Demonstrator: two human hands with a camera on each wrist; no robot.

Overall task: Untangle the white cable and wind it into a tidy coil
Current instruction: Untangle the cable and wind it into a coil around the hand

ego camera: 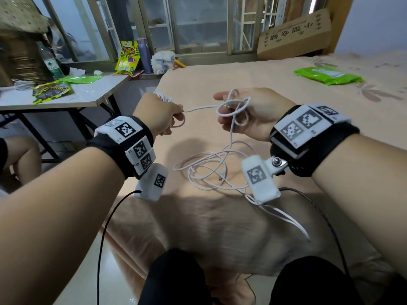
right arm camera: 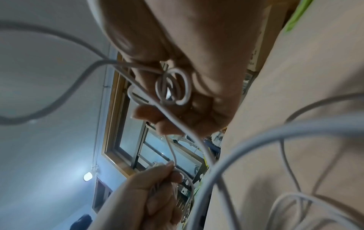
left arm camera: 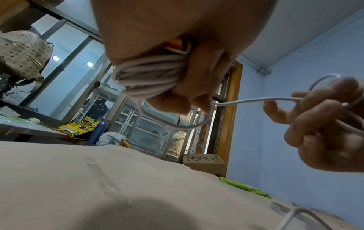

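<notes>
My left hand point(ego camera: 164, 111) grips a wound bundle of the white cable point(left arm camera: 149, 77), its fingers curled round several turns. From that bundle a short stretch of cable point(ego camera: 200, 108) runs right to a loose knot point(ego camera: 234, 108) that my right hand point(ego camera: 248, 115) holds in curled fingers. In the right wrist view the knot point(right arm camera: 173, 87) shows as small overlapping loops against the palm. Below the knot the cable hangs down to a loose tangle of loops point(ego camera: 211, 170) lying on the bed. Both hands are raised above the bed, a hand's width apart.
The peach bedspread point(ego camera: 286, 89) fills the middle and right, with a green packet point(ego camera: 328, 75) at the far right. A grey folding table point(ego camera: 88, 93) with snack bags stands to the left. A cardboard box point(ego camera: 295, 35) leans by the window. Black sensor wires point(ego camera: 103, 238) hang from my wrists.
</notes>
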